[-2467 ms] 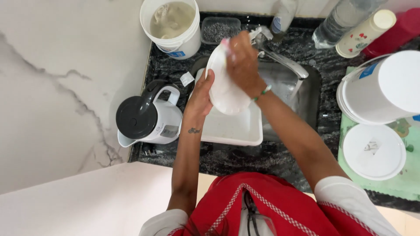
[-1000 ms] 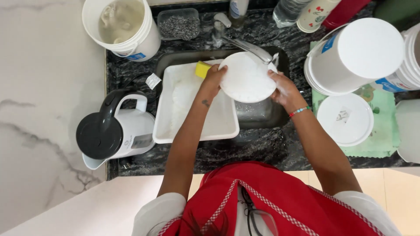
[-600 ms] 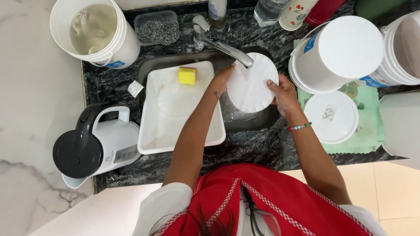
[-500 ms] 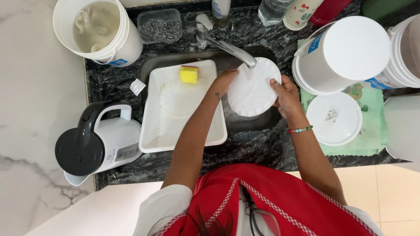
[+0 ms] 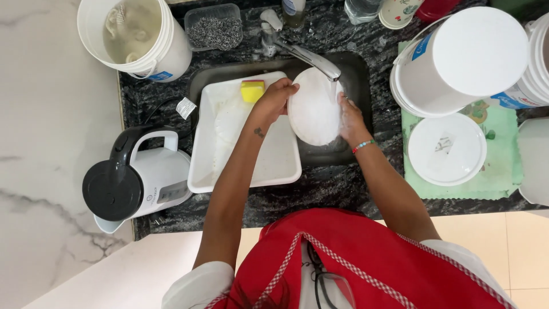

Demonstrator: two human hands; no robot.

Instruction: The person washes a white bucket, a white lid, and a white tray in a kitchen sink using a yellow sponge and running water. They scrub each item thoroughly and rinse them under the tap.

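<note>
Since earlier, both hands had carried the round white plastic lid (image 5: 313, 114) rightward under the steel tap (image 5: 311, 60); left hand (image 5: 273, 103) gripped its nine-o'clock edge, right hand (image 5: 350, 118) its three-o'clock edge.

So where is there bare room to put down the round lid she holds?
Both hands, left hand and right hand, grip the round lid under the tap. The near half of the white tray is bare, as is the dark counter strip between sink and apron. The right side is crowded with buckets and a lid on the green cloth.

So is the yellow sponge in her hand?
No, the yellow sponge lies on the white tray, while both hands hold the round white lid.
</note>
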